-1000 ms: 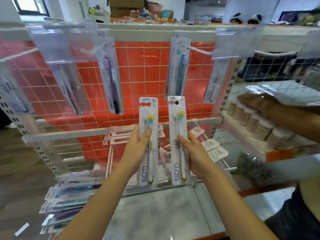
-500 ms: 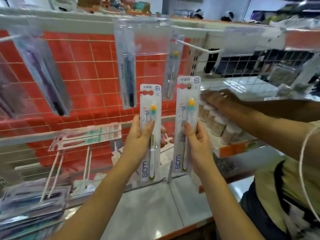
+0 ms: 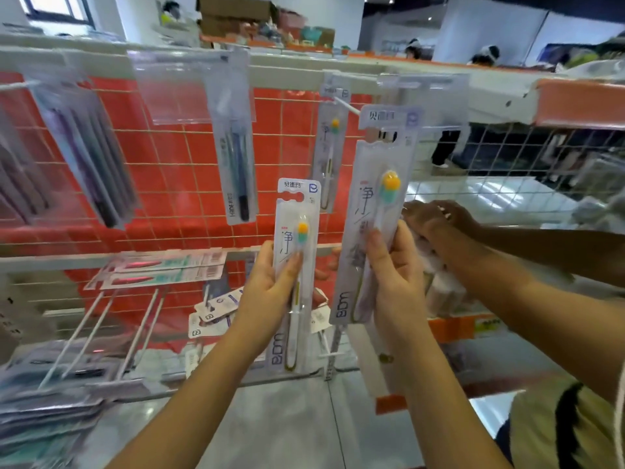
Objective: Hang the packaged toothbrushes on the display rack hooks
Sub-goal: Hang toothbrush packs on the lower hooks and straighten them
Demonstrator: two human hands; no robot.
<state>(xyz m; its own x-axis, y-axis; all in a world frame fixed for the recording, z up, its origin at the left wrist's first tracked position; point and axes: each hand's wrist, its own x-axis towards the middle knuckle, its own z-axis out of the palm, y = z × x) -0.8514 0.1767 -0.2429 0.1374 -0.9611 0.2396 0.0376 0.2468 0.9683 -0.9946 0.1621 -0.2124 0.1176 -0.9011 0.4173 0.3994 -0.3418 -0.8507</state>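
Note:
My left hand (image 3: 270, 292) grips a packaged toothbrush (image 3: 295, 231) with a yellow and green head, held upright in front of the rack. My right hand (image 3: 392, 275) grips a second, matching pack (image 3: 378, 184), raised higher, its hang hole close to a white hook (image 3: 346, 104) on the red wire grid (image 3: 169, 170). One matching pack (image 3: 329, 147) hangs on that hook. Darker toothbrush packs (image 3: 236, 147) hang on hooks further left.
Another person's hand (image 3: 436, 218) and arm reach in from the right over white jars (image 3: 443, 286) on an orange-edged shelf. Bare white hooks (image 3: 101, 333) jut out low on the left above a pile of packs (image 3: 44, 411). Two teal packs (image 3: 162, 265) hang lower left.
My right hand has lifted its pack up toward the hook on the upper row. My left hand stays low with its pack. The view has shifted a little.

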